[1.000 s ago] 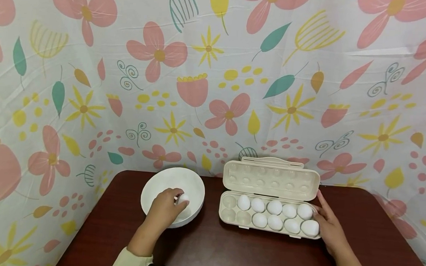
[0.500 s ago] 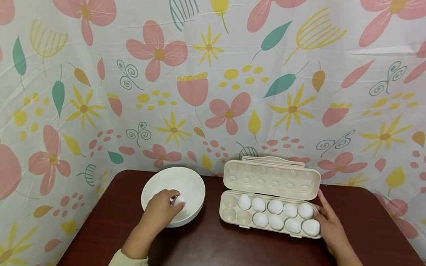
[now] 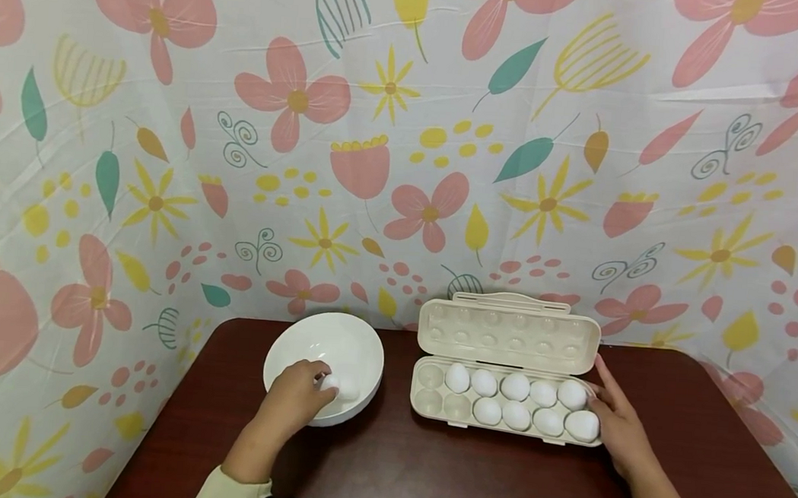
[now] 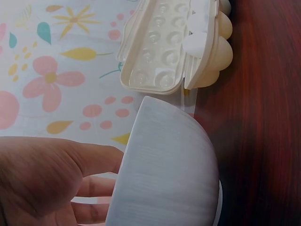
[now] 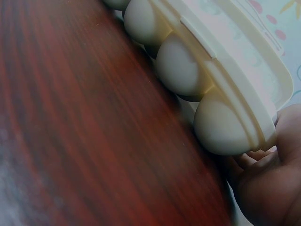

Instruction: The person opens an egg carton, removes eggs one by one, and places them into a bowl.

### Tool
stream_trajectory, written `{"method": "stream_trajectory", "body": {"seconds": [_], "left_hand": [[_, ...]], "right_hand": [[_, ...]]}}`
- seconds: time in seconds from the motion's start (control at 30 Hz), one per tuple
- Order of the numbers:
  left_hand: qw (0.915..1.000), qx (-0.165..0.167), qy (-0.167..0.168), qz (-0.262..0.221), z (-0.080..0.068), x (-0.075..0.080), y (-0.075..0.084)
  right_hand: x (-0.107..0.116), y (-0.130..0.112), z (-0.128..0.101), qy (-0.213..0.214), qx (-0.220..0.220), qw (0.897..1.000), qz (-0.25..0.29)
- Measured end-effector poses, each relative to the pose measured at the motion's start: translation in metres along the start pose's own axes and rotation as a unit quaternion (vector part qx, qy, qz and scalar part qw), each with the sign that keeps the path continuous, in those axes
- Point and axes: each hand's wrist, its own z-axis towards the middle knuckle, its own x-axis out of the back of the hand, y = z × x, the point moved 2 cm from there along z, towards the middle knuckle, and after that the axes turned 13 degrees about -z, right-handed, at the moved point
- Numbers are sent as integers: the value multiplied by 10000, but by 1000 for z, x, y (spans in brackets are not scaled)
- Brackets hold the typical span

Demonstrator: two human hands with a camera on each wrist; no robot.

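Note:
My left hand (image 3: 296,395) reaches over the near-left rim of a white bowl (image 3: 297,342) and pinches a white egg (image 3: 328,382) low inside it. Against that egg lies another white egg (image 3: 347,389). In the left wrist view the bowl's wall (image 4: 164,165) hides the fingertips and both eggs. My right hand (image 3: 617,430) grips the right end of a cream plastic egg carton (image 3: 456,406), thumb in front at the end and fingers behind. Several white eggs (image 3: 515,416) sit in its cups; the cups at the left end hold none.
The carton's lid (image 3: 508,341) stands open, leaning back toward a flowered cloth (image 3: 406,127) hung behind. Bowl and carton both rest on a dark red wooden table (image 3: 426,479), with a gap between them.
My left hand has moved a little left and lower in the bowl with its egg, so the other egg shows more. My right hand stays on the carton.

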Motion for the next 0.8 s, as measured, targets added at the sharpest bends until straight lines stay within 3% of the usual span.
{"method": "stream_trajectory", "body": {"seconds": [0.8], "left_hand": [[9992, 211, -230, 237, 6, -7, -10]], "right_hand": [[-1, -1, -1, 25, -59, 9999, -115]]}}
